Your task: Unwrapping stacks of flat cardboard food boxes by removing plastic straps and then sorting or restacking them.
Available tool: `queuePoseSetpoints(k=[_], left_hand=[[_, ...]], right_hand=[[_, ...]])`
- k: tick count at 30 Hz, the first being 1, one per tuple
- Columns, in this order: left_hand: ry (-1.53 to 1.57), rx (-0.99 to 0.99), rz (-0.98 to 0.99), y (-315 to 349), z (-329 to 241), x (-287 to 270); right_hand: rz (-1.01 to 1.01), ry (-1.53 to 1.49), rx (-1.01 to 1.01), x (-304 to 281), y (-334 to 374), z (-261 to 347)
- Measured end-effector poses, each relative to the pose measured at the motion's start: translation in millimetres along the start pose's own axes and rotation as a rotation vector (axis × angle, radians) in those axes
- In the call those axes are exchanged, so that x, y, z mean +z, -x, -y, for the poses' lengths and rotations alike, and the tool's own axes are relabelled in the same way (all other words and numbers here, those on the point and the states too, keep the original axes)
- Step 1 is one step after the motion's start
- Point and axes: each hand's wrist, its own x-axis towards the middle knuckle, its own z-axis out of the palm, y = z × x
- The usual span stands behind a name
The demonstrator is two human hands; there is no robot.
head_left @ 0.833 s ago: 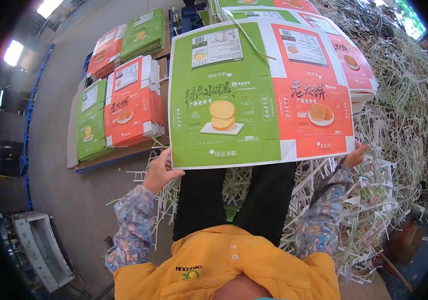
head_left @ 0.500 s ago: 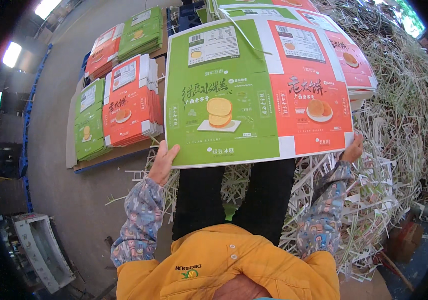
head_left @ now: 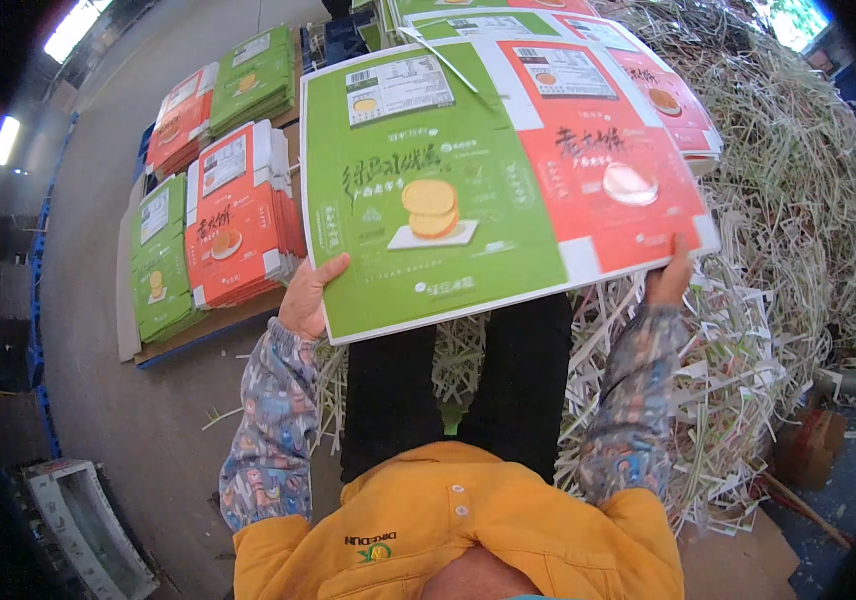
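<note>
While the left hand (head_left: 310,300) and right hand (head_left: 668,280) pinch only the near corners, the printed sheet (head_left: 498,170) could sag. A loose grip may drop it into the paper trimmings (head_left: 798,230).

Both forearms reach forward, raised. The left hand (head_left: 308,300) grips with thumb on top; the right hand (head_left: 668,282) grips likewise, fingers hidden.

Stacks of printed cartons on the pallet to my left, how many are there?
4 stacks on the pallet: far green, far red, near red, near green. Others may lie hidden behind the held sheet.
</note>
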Motion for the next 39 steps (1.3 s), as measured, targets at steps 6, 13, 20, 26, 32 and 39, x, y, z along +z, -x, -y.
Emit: queuePoseSetpoints(k=[6, 13, 20, 26, 32, 39], left_hand=[[0.112, 0.075, 0.007, -0.7, 46.3, 53.8], [0.542, -0.093, 0.021, 6.0, 85.8, 72.6], [0.18, -0.074, -0.045, 7.8, 103.9, 101.4], [0.222, -0.034, -0.043, 14.2, 103.9, 124.8], [-0.008, -0.008, -0.027, 13.0, 106.5, 137.3], [0.178, 0.003, -0.048, 12.7, 115.5, 147.8]], right_hand=[[0.366, 1.095, -0.563, 3.4, -11.9, 15.1], [-0.061, -0.171, 0.248, 20.4, 14.5, -41.1], [-0.038, -0.099, 0.26, 26.8, 18.2, -21.2], [0.381, -0.097, 0.553, 20.4, 129.1, -5.6], [0.335, -0.036, 0.513, 37.9, 166.1, -0.9], [0.406, -0.318, 0.496, 33.2, 159.4, -11.2]])
